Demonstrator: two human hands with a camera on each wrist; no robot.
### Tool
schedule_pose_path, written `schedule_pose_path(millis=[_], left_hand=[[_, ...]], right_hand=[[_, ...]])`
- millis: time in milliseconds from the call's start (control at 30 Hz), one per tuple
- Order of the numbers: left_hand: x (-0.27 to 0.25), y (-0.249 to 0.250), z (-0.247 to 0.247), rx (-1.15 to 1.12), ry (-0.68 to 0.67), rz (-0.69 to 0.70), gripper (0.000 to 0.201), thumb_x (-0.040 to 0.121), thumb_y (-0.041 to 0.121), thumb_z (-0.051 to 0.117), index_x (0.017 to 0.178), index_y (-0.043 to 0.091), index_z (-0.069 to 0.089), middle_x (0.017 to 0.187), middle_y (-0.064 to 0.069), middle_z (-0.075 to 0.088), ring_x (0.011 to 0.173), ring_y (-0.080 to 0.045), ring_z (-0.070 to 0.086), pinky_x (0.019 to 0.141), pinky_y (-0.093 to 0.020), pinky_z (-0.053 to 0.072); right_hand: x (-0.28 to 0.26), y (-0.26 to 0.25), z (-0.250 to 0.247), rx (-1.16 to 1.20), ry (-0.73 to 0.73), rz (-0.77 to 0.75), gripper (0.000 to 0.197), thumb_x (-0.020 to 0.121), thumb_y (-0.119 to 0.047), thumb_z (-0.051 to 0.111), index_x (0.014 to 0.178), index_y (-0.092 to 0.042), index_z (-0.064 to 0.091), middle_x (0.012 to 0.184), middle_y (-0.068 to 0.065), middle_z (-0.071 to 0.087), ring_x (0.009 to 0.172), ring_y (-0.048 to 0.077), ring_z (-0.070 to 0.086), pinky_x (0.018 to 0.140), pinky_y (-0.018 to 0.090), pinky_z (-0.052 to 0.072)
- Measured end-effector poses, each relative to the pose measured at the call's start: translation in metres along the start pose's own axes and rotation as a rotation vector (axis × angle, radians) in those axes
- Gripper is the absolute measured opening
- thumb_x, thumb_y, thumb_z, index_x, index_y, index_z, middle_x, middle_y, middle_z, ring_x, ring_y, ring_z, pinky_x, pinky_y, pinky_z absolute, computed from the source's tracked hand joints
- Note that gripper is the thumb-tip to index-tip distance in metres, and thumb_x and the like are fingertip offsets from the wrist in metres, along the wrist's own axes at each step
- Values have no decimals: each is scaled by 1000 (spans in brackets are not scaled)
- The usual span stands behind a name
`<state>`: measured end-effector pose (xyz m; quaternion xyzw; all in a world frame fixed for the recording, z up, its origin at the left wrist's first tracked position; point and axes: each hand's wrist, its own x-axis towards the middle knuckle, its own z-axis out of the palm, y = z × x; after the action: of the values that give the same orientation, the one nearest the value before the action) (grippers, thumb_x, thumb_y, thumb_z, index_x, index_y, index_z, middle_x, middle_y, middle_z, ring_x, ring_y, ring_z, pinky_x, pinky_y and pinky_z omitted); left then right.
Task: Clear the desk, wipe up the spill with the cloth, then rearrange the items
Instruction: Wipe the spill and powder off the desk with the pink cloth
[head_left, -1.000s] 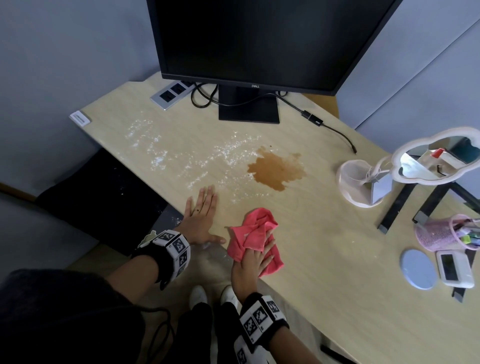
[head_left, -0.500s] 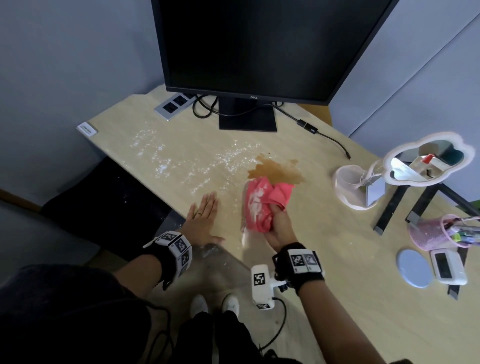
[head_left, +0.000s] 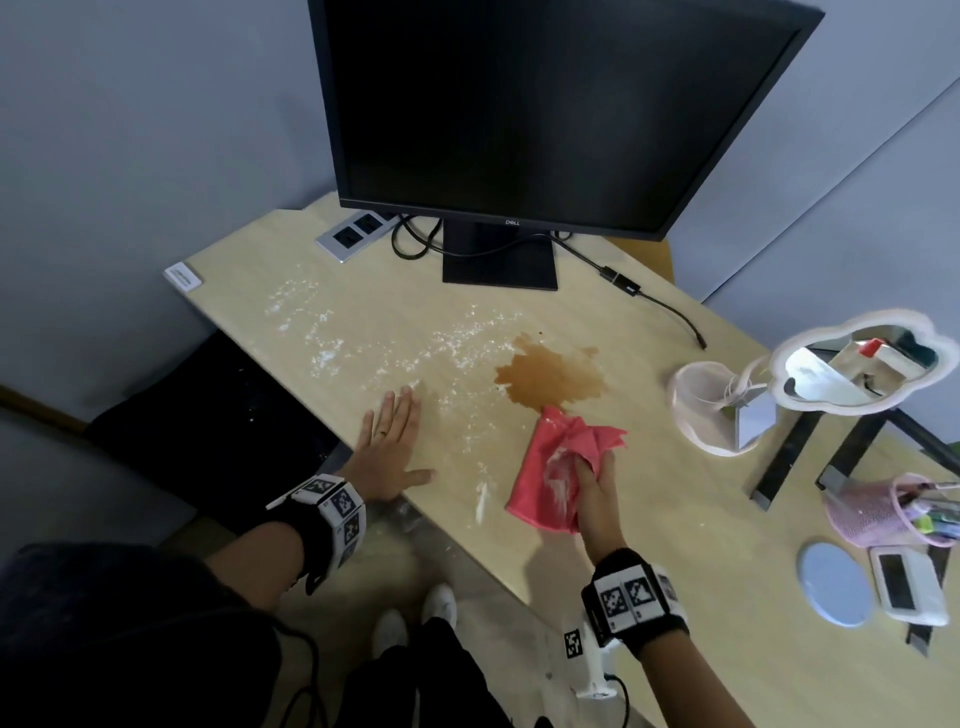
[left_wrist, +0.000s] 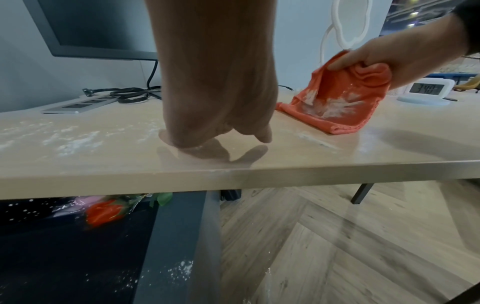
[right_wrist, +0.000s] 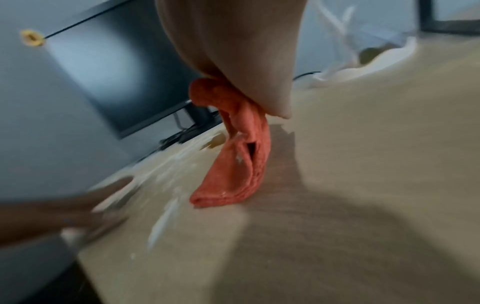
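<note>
A brown liquid spill (head_left: 553, 380) lies on the wooden desk (head_left: 675, 545) in front of the monitor, with white powder (head_left: 322, 343) scattered to its left. My right hand (head_left: 592, 483) grips a bunched pink cloth (head_left: 550, 467), dusted with white powder, whose lower edge rests on the desk just below the spill. In the left wrist view the cloth (left_wrist: 335, 102) hangs from the right hand's (left_wrist: 384, 51) fingers. The right wrist view is blurred and shows the cloth (right_wrist: 239, 164) trailing down to the desk. My left hand (head_left: 389, 447) lies flat, fingers straight, on the desk's front edge, left of the cloth.
A black monitor (head_left: 545, 114) stands at the back with a power strip (head_left: 356, 234) and cables beside it. At the right are a cloud-shaped mirror (head_left: 857, 364), a pink pen cup (head_left: 883, 509), a blue disc (head_left: 836, 584) and a small white clock (head_left: 906, 584).
My right hand lifted the cloth from the front edge, bunched it, and brought it forward and right to just below the spill. The left hand stayed flat in place.
</note>
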<state>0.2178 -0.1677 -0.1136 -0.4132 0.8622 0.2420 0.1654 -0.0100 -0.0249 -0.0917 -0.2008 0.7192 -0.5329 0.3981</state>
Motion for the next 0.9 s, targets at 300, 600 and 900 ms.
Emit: schedule_pose_path(millis=[300,600,900], left_hand=[[8,-6,8,50,127,-134,96,87,70,-1,138,3,43,144,-16,46,128,-36,50,95,-55,44],[-3,-44,-4,-101,255,-289,124,55,79,-36,150,6,-5,159,-11,-10,147,-33,-6,118,-53,7],[10,-70,0,-171,265,-304,117,63,74,-36,151,8,2,159,-13,-6,147,-34,-5,117,-53,5]], right_hand=[[14,35,40,-1041,-148,-281,88,83,-59,19,148,-9,-11,154,7,-21,142,24,-22,119,47,-5],[3,58,48,-1198,11,-445,64,91,-27,25,146,3,16,155,20,15,145,34,11,116,44,7],[-40,60,116,-1118,226,-136,66,89,-30,26,143,9,21,152,26,19,143,33,12,118,40,0]])
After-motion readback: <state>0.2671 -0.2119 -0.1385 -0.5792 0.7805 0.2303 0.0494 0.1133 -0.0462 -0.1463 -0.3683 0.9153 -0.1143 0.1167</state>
